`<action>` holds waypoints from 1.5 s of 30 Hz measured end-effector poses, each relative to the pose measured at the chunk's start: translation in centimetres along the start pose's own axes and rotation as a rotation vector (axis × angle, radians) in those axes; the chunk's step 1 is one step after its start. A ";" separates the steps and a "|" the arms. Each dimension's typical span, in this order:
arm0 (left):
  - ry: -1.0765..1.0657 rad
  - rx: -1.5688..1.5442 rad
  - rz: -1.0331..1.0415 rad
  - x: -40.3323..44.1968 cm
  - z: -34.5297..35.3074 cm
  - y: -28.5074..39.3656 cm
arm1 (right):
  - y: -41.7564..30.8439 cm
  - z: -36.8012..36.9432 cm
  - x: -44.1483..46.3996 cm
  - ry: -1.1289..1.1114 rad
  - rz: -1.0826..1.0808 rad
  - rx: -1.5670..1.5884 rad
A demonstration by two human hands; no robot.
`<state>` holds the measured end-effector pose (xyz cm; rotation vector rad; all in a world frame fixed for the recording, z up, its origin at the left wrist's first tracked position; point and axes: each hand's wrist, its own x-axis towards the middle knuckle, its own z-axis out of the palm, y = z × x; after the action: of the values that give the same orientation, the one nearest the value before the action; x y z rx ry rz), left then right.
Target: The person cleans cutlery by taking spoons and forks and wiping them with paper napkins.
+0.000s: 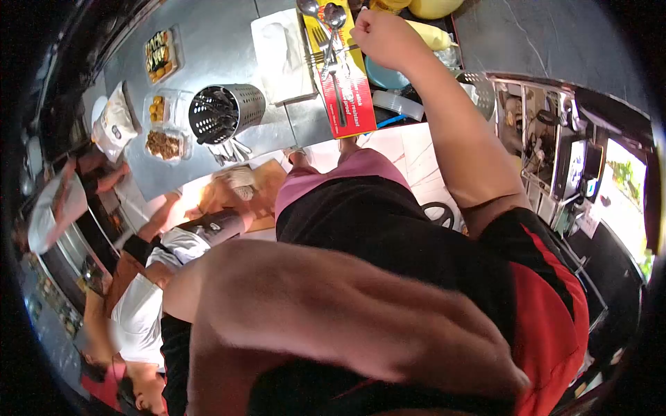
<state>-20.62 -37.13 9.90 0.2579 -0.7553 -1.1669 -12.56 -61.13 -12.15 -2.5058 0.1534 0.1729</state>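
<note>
My right hand [380, 38] is closed at the end of a fork [341, 50] above a yellow and red box [354, 104]. More spoons [335, 16] and forks [336, 87] lie on that box. Just left of it is a white stack of what looks like paper napkins [281, 55]. A perforated metal holder [251, 105] with dark-handled cutlery stands near the counter edge. My left forearm [333, 305] is bent across my chest, close to the camera. The fingers of my left hand cannot be made out.
Clear food packs [161, 55] sit on the grey counter [208, 41]. Right of the box are a teal container [385, 75], a tape roll [399, 104] and a pale yellow bag [431, 35]. At left a person in a white shirt [139, 312] stands close by.
</note>
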 end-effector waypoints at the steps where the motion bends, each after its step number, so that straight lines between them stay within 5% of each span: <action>1: -0.027 -0.017 -0.008 0.4 0.2 -0.3 | 0.5 0.0 0.4 -0.007 -0.012 -0.013; 15: -0.046 0.123 -0.081 -0.4 -1.2 -1.3 | -2.3 -2.9 3.1 -0.109 -0.115 0.030; 17: 0.201 0.291 -0.205 -3.3 -4.1 -2.0 | -2.3 -3.1 3.2 -0.128 -0.133 0.042; 19: 0.770 0.348 -0.391 -7.9 -9.9 -5.2 | -1.2 -2.7 2.8 -0.157 -0.179 0.089; 21: 1.289 0.877 -0.725 -13.3 -17.9 -11.0 | -0.2 -2.4 2.1 -0.192 -0.202 0.144; 26: 1.415 1.473 -0.713 -14.4 -24.7 -18.0 | 1.5 -2.5 0.4 -0.297 -0.168 0.194; 29: 1.568 1.466 -0.634 -14.1 -26.3 -18.8 | 1.3 -3.6 -0.3 -0.303 -0.165 0.157; 34: 1.586 1.109 -0.652 -14.0 -26.1 -17.9 | 0.8 -4.3 0.5 -0.284 -0.151 0.139; 45: 1.472 1.425 -0.578 -14.8 -20.7 -17.7 | -4.3 -0.1 8.9 -0.056 -0.213 -0.230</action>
<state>-22.77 -34.83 -20.88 2.3192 0.0155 -0.4232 -3.19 -58.30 -11.00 -2.7204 -0.1647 0.1811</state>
